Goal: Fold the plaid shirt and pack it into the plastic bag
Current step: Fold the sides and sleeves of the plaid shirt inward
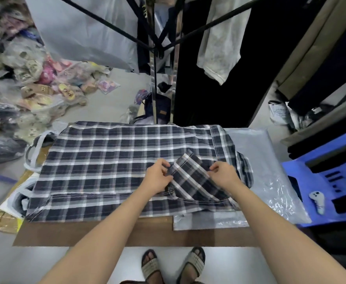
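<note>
A dark blue and white plaid shirt [106, 165] lies spread flat, back up, on a brown cardboard surface [127, 232]. One sleeve [190, 177] is folded diagonally across the shirt's right part. My left hand [157, 177] pinches the sleeve's left edge near the cuff. My right hand [223, 173] pinches the sleeve's right edge. A clear plastic bag [270, 181] lies flat to the right, partly under the shirt's collar end.
A blue plastic chair [331, 181] with a small grey controller [317, 199] stands at the right. Bagged sandals and clothes [24, 89] pile up at the left. A black rack with hanging garments [219, 48] rises behind. White bag handles [34, 148] stick out at the shirt's left.
</note>
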